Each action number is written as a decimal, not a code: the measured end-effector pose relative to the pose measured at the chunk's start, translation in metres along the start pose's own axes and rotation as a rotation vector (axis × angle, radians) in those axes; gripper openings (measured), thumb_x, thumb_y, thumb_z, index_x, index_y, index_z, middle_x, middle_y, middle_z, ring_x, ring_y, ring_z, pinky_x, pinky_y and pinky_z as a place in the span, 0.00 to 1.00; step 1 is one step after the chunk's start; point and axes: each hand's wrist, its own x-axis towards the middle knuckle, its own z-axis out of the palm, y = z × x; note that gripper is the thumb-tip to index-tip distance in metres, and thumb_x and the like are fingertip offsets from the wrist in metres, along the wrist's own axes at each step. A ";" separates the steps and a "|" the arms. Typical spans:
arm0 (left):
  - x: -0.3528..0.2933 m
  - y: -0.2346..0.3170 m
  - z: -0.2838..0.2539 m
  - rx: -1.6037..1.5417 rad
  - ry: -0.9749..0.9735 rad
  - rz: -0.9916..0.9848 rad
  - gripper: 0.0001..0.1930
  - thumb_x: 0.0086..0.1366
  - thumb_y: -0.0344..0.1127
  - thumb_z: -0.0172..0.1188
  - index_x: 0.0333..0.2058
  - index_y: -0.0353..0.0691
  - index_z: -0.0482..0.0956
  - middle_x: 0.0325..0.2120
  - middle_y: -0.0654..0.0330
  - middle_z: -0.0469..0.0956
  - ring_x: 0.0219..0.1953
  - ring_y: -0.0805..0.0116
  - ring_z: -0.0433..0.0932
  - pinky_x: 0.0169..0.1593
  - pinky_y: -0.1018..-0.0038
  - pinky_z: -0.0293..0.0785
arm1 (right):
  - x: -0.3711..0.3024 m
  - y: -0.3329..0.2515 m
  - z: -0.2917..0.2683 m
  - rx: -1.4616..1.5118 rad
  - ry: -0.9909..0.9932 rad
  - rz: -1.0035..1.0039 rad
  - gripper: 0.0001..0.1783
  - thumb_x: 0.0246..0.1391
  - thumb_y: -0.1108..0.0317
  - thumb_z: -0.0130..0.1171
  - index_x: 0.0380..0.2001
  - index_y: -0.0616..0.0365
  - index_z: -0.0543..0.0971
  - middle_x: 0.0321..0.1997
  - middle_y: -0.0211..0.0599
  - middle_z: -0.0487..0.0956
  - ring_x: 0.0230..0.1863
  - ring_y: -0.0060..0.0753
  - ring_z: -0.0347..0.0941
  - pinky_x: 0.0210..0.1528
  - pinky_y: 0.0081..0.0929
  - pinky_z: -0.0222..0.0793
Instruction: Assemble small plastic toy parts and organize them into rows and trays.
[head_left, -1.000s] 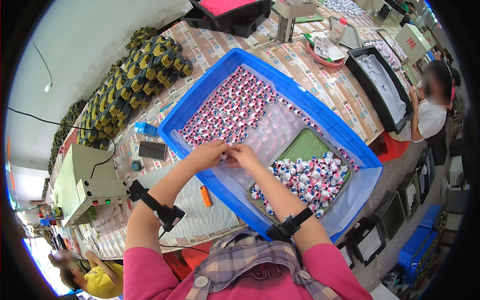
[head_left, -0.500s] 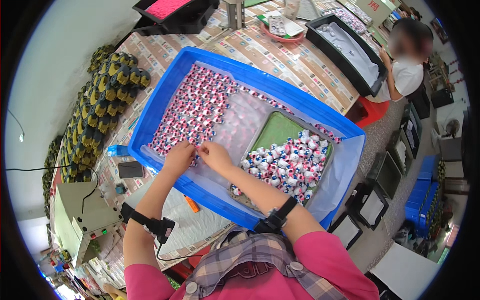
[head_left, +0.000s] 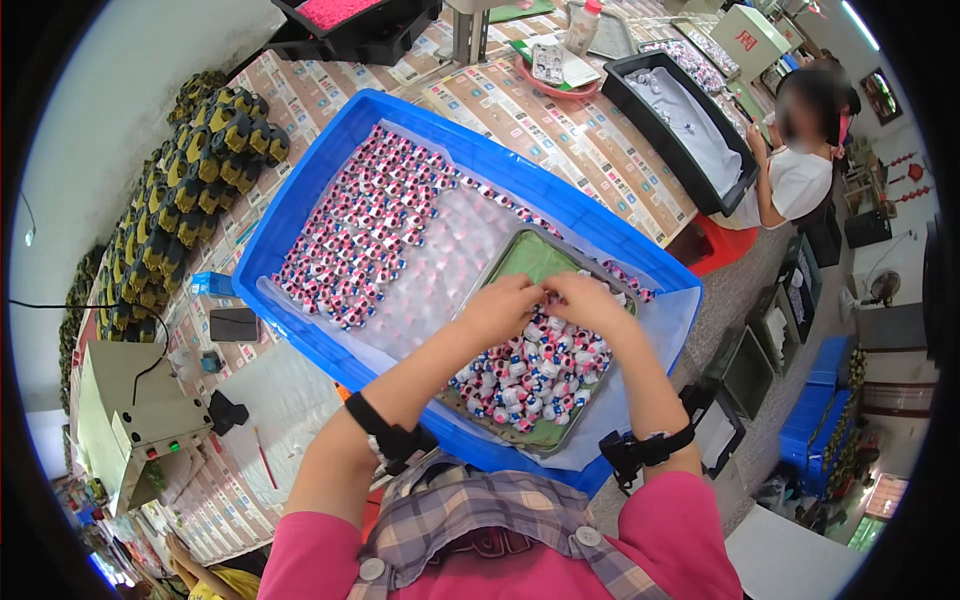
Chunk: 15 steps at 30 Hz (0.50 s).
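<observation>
My left grip [head_left: 508,302], right grip [head_left: 582,299]: curled; closure, hold I cannot tell | tray [head_left: 541,259] inside blue tub [head_left: 500,155], presumably keeping loose painted figurines [head_left: 515,380] near

- a single fisheye view, worn on the head's left side, upright and unmirrored
- it looks steeply down and forward past the apron [head_left: 480,500], which is nearest, at the lower edge
- left hand [head_left: 503,308] and right hand [head_left: 588,300] sit near the centre, at close range
- the blue bin [head_left: 308,200] takes up the middle; the tabletop [head_left: 600,160] recedes upward
- wall [head_left: 130,90] and floor [head_left: 722,290] curve toward a dark round rim
</observation>
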 end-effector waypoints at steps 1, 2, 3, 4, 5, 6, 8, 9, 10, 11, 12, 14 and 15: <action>0.004 0.001 0.007 0.057 -0.058 -0.058 0.14 0.52 0.33 0.58 0.39 0.44 0.74 0.35 0.56 0.71 0.41 0.56 0.72 0.43 0.65 0.70 | 0.001 -0.002 0.002 -0.040 -0.054 0.017 0.12 0.39 0.67 0.61 0.32 0.55 0.76 0.30 0.40 0.76 0.37 0.43 0.73 0.42 0.37 0.68; 0.007 0.000 0.012 0.116 -0.117 -0.117 0.15 0.51 0.33 0.59 0.40 0.43 0.74 0.35 0.57 0.72 0.42 0.56 0.72 0.43 0.66 0.69 | 0.002 -0.003 0.002 -0.040 -0.057 0.017 0.12 0.39 0.67 0.61 0.32 0.55 0.76 0.30 0.40 0.76 0.37 0.43 0.73 0.42 0.37 0.68; 0.009 -0.003 0.014 0.075 -0.094 -0.112 0.15 0.51 0.33 0.60 0.40 0.43 0.74 0.34 0.57 0.72 0.39 0.57 0.73 0.43 0.68 0.70 | 0.005 -0.003 0.001 -0.021 -0.061 0.054 0.13 0.38 0.67 0.61 0.31 0.56 0.76 0.29 0.40 0.76 0.37 0.43 0.73 0.41 0.36 0.68; 0.009 -0.005 0.012 0.076 -0.096 -0.113 0.15 0.51 0.33 0.60 0.40 0.43 0.74 0.34 0.57 0.72 0.39 0.57 0.73 0.43 0.68 0.70 | 0.008 -0.002 0.001 0.001 -0.062 0.093 0.13 0.38 0.67 0.62 0.30 0.57 0.76 0.29 0.40 0.76 0.36 0.43 0.73 0.40 0.36 0.68; 0.010 -0.006 0.008 -0.004 -0.018 -0.161 0.15 0.52 0.34 0.59 0.40 0.44 0.74 0.34 0.56 0.73 0.37 0.58 0.74 0.42 0.69 0.70 | 0.010 0.001 0.000 0.004 -0.061 0.092 0.13 0.38 0.67 0.62 0.30 0.57 0.76 0.29 0.40 0.76 0.36 0.43 0.73 0.40 0.36 0.68; 0.010 -0.008 0.004 -0.084 0.062 -0.208 0.14 0.52 0.34 0.59 0.40 0.44 0.74 0.33 0.55 0.74 0.35 0.59 0.75 0.41 0.70 0.71 | 0.012 0.006 -0.001 0.087 -0.040 0.106 0.13 0.38 0.66 0.62 0.30 0.58 0.75 0.29 0.40 0.76 0.35 0.42 0.73 0.39 0.35 0.68; 0.008 -0.025 -0.009 -0.230 0.098 -0.304 0.15 0.55 0.34 0.58 0.42 0.43 0.73 0.33 0.56 0.75 0.34 0.63 0.75 0.40 0.72 0.71 | 0.019 0.010 -0.004 0.171 -0.020 0.108 0.13 0.38 0.66 0.63 0.29 0.59 0.75 0.29 0.41 0.77 0.34 0.42 0.74 0.39 0.35 0.68; 0.006 -0.036 -0.016 -0.383 0.133 -0.397 0.15 0.57 0.34 0.57 0.44 0.41 0.72 0.33 0.57 0.76 0.34 0.67 0.76 0.39 0.74 0.71 | 0.022 0.010 -0.007 0.296 -0.018 0.193 0.13 0.39 0.65 0.62 0.29 0.60 0.75 0.29 0.41 0.77 0.34 0.42 0.74 0.38 0.35 0.68; 0.006 -0.040 -0.023 -0.539 0.166 -0.486 0.15 0.59 0.34 0.55 0.45 0.40 0.71 0.32 0.59 0.77 0.33 0.70 0.76 0.38 0.76 0.71 | 0.024 0.010 -0.010 0.419 -0.017 0.280 0.13 0.40 0.65 0.62 0.29 0.61 0.75 0.29 0.41 0.77 0.34 0.42 0.74 0.38 0.35 0.68; 0.005 -0.040 -0.030 -0.713 0.210 -0.543 0.15 0.62 0.34 0.54 0.47 0.39 0.70 0.31 0.62 0.76 0.34 0.74 0.75 0.38 0.77 0.72 | 0.031 0.017 -0.001 0.338 0.022 0.260 0.14 0.41 0.64 0.63 0.31 0.60 0.76 0.30 0.43 0.78 0.35 0.42 0.75 0.38 0.36 0.69; 0.003 -0.044 -0.030 -0.713 0.213 -0.544 0.15 0.62 0.34 0.54 0.47 0.39 0.70 0.31 0.62 0.76 0.34 0.74 0.75 0.38 0.77 0.72 | 0.035 0.016 0.006 0.338 0.020 0.257 0.14 0.41 0.64 0.63 0.31 0.60 0.76 0.30 0.43 0.78 0.35 0.42 0.75 0.38 0.36 0.69; 0.003 -0.053 -0.028 -0.790 0.238 -0.703 0.15 0.62 0.34 0.54 0.47 0.40 0.70 0.31 0.62 0.76 0.35 0.75 0.75 0.39 0.78 0.73 | 0.048 0.007 0.015 0.004 0.132 0.270 0.15 0.41 0.63 0.63 0.33 0.58 0.77 0.30 0.43 0.78 0.36 0.43 0.75 0.39 0.36 0.70; 0.002 -0.056 -0.024 -0.860 0.220 -0.683 0.15 0.62 0.35 0.54 0.48 0.40 0.70 0.32 0.62 0.75 0.35 0.76 0.75 0.39 0.79 0.73 | 0.054 0.009 0.019 -0.053 0.165 0.275 0.16 0.41 0.61 0.63 0.35 0.56 0.77 0.32 0.43 0.78 0.37 0.45 0.74 0.39 0.36 0.70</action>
